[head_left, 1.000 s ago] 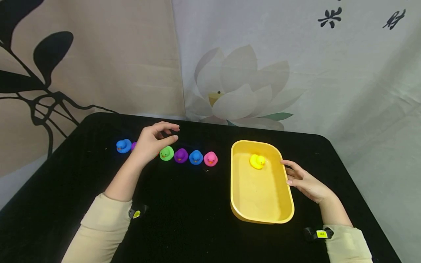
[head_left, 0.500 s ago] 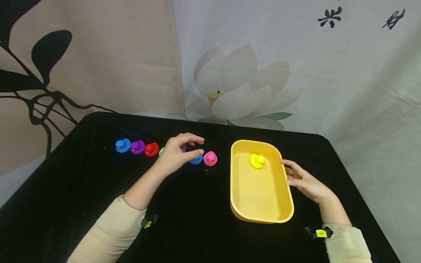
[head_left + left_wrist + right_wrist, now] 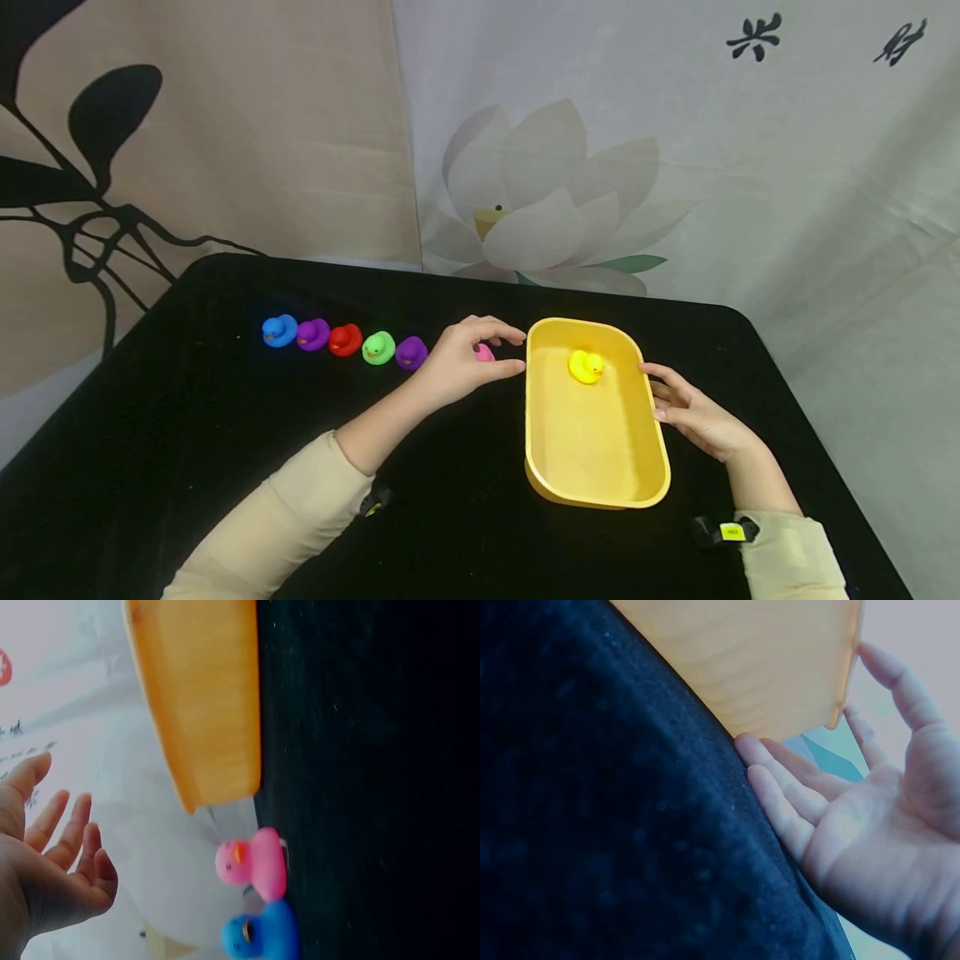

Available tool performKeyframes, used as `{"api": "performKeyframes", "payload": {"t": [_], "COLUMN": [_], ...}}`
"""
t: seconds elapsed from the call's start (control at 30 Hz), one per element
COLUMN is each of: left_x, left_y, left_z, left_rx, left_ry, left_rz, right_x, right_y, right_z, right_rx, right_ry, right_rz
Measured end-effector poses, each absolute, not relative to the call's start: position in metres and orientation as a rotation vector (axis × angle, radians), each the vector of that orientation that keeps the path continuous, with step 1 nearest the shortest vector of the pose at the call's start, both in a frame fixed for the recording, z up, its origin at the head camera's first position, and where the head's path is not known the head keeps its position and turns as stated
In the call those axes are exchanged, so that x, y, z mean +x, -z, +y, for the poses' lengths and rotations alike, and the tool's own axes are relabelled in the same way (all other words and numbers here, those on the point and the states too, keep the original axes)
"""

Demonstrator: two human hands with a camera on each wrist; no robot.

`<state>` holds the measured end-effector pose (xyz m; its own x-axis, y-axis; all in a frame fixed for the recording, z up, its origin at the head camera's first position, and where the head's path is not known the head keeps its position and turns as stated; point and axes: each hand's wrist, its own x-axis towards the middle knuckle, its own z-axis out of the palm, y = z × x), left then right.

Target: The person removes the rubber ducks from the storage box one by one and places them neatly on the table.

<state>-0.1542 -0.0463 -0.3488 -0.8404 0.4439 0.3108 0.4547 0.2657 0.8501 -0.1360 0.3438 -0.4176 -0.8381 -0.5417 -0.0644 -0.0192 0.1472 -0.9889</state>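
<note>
My left hand (image 3: 474, 354) hovers just left of the yellow tub (image 3: 527, 408), thumb and fingers spread apart with nothing between them. Partly behind it shows a pink rubber duck (image 3: 484, 353). In the left wrist view that pink duck (image 3: 255, 862) and a blue duck (image 3: 262, 934) sit on the black cloth, apart from the hand (image 3: 60, 862). My right hand (image 3: 697, 417) touches the tub's right side with loosely extended fingers. The right wrist view has its fingertips (image 3: 750, 750) by the tub's lower wall and the thumb at the rim. Inside the tub lies a yellow duck (image 3: 586, 367).
Left of my left hand, a row of rubber ducks stands on the black cloth: blue (image 3: 280, 331), purple (image 3: 312, 334), red (image 3: 346, 340), green (image 3: 378, 348) and another purple (image 3: 411, 353). A printed curtain (image 3: 570, 150) hangs behind the table's far edge.
My left hand has moved right along the duck row to the tub's left side, uncovering the red, green and purple ducks. My right hand and the tub stay where they were.
</note>
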Motion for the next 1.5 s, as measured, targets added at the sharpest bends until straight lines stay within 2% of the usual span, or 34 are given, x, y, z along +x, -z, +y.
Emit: {"api": "performKeyframes", "payload": {"t": [0.27, 0.87, 1.2, 1.5], "left_x": [-0.157, -0.18, -0.19, -0.198], "left_y": [0.346, 0.349, 0.36, 0.361], "left_z": [-0.016, 0.039, 0.058, 0.072], "left_rx": [-0.97, -1.085, -1.034, -0.878], "left_ry": [1.551, 1.576, 1.557, 1.541], "left_rz": [-2.594, -2.65, -2.74, -2.85], "right_x": [-0.137, -0.135, -0.135, -0.136], "right_y": [0.417, 0.416, 0.415, 0.415], "right_z": [0.343, 0.343, 0.342, 0.343], "right_rx": [-0.534, -0.514, -0.495, -0.512], "right_ry": [1.729, 1.73, 1.713, 1.724], "right_rz": [2.025, 2.029, 2.051, 2.028]}}
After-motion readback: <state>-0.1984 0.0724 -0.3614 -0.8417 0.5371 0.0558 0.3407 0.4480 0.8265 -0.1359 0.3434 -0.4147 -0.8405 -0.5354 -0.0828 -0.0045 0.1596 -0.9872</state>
